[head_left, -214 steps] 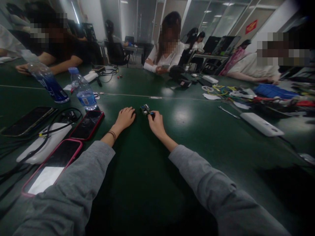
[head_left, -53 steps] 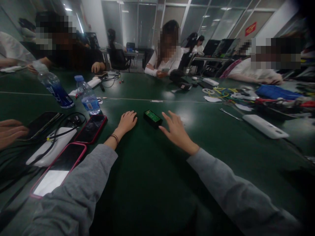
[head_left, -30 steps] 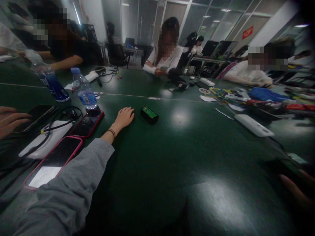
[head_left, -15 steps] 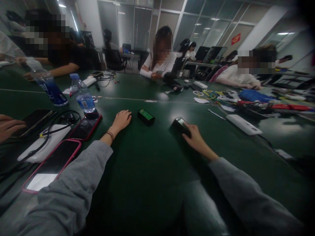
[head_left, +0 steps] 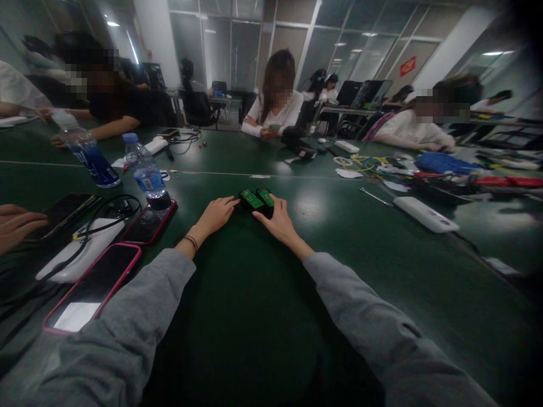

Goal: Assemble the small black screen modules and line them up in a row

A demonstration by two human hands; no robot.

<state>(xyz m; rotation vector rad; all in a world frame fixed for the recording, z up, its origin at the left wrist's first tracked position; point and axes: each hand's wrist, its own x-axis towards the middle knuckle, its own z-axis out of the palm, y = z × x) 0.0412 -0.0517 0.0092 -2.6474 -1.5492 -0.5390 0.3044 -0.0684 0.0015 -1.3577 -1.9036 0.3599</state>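
Two small black boxes with green circuit boards on top lie side by side on the dark green table (head_left: 237,316). My right hand (head_left: 279,221) grips the right box (head_left: 265,196) between thumb and fingers. Just left of it is the left box (head_left: 251,199), which the right thumb partly overlaps. My left hand (head_left: 216,216) rests on the table, its fingers apart and their tips at the left box's left edge. Nothing is held in it.
Left of my left arm lie a red-edged phone (head_left: 150,220), a pink-edged phone (head_left: 95,282) and a white device (head_left: 80,249) with cables. Behind them stand two bottles (head_left: 146,172). Another person's hand (head_left: 17,226) is far left. A wrench (head_left: 375,196) and white power strip (head_left: 425,214) lie right.
My right hand has moved left with its box, bringing it beside the other one. The left hand has shifted slightly right, up to the left box.
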